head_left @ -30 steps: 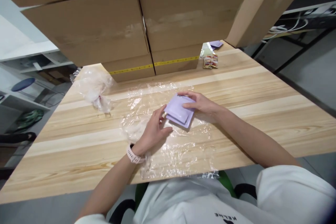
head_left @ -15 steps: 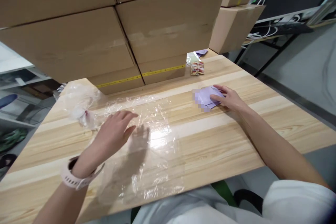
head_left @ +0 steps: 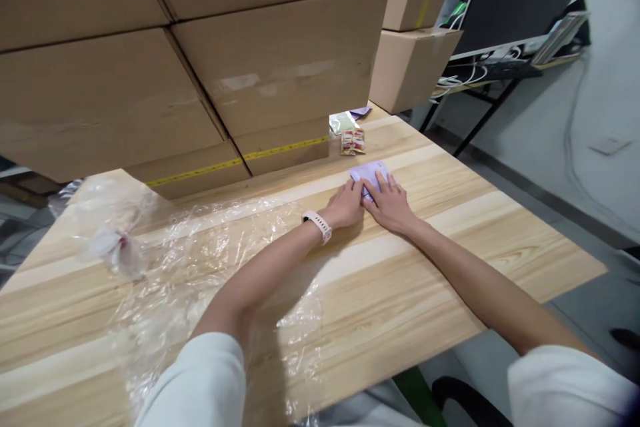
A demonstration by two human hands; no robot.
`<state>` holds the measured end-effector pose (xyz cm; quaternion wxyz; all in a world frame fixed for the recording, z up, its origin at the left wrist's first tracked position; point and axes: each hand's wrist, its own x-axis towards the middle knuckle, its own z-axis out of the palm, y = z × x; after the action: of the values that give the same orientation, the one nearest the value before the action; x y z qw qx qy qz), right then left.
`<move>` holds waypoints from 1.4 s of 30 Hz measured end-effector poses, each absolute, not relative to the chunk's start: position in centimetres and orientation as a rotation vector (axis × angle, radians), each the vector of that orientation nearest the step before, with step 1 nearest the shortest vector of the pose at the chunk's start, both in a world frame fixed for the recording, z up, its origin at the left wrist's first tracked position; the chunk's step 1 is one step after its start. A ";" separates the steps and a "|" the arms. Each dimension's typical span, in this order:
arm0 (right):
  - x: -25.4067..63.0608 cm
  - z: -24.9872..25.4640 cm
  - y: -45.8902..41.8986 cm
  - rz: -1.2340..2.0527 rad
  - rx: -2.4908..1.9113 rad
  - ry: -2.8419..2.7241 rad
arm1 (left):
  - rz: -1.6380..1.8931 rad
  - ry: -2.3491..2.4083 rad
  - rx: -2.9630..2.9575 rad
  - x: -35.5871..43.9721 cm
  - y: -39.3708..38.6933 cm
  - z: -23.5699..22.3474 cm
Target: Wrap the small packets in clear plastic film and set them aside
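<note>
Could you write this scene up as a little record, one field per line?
Left hand: at the near edge of the purple packaging
Left wrist: pale band
Right hand: fingers spread on the purple packaging
Table: wood-grained
Left side: clear plastic sheet, crumpled clear bag
Beyond the hands: small red-and-white packets
Back: stacked cardboard boxes

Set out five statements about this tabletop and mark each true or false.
1. The left hand and right hand meet at the lilac packaging. True.
2. The pale pink band is around the right wrist. False: it is around the left one.
3. The clear plastic sheet lies to the left of the lilac packaging. True.
4. The red-and-gold sachets lie nearer the person than the lilac packaging. False: they lie beyond it.
5. A yellow strip crosses the cardboard boxes behind the tabletop's plastic. True.
</note>
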<state>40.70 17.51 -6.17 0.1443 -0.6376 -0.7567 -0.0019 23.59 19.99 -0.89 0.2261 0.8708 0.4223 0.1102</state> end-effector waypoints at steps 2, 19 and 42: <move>41.1 -5.7 20.7 0.033 -1.887 -2.122 | 0.438 1.229 2.355 24.4 21.9 -1.6; 39.3 -6.1 40.8 0.106 -1.968 -2.019 | 0.516 1.526 2.376 25.1 23.2 -3.7; 41.2 -8.2 30.0 0.288 -1.632 -1.579 | 0.071 1.262 2.270 22.7 21.6 2.4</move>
<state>41.16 29.97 -8.23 0.4136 -0.6492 -0.6280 0.1144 22.69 21.58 2.45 0.2681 0.8417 0.4680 0.0262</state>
